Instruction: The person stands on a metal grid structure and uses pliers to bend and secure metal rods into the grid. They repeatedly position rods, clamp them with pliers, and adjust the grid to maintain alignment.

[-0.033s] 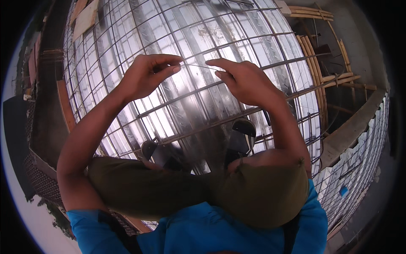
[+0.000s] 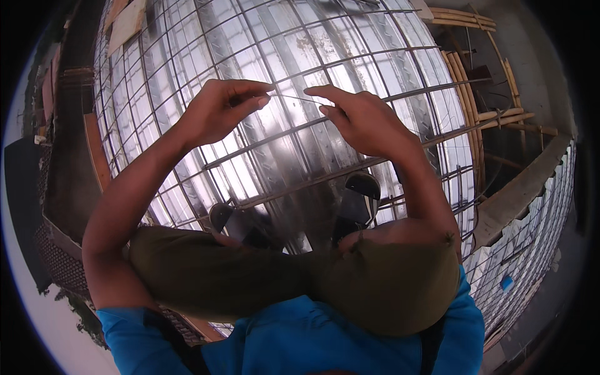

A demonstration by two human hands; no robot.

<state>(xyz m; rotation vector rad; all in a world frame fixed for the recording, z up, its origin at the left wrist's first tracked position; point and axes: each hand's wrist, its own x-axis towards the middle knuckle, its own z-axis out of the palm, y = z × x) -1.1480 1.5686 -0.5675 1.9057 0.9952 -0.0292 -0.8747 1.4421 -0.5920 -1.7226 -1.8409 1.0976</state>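
Note:
A thin wire [image 2: 294, 97] stretches between my two hands, above a grid of steel reinforcing bars [image 2: 275, 136]. My left hand [image 2: 219, 112] pinches one end between thumb and fingertips. Thumb and forefinger of my right hand [image 2: 362, 119] close on the other end. Both hands hang apart from the bars, over shiny ribbed metal decking [image 2: 250, 115] that lies beneath the grid. My feet, in dark sandals [image 2: 361, 194], rest below the hands, and I am squatting with bent knees.
Bamboo poles [image 2: 462, 94] border an opening at the right. A concrete ledge [image 2: 525, 194] runs beside it, with more bar grid beyond. Wooden boards [image 2: 126, 28] lie at the far left, and a small blue object [image 2: 506, 283] sits at the lower right.

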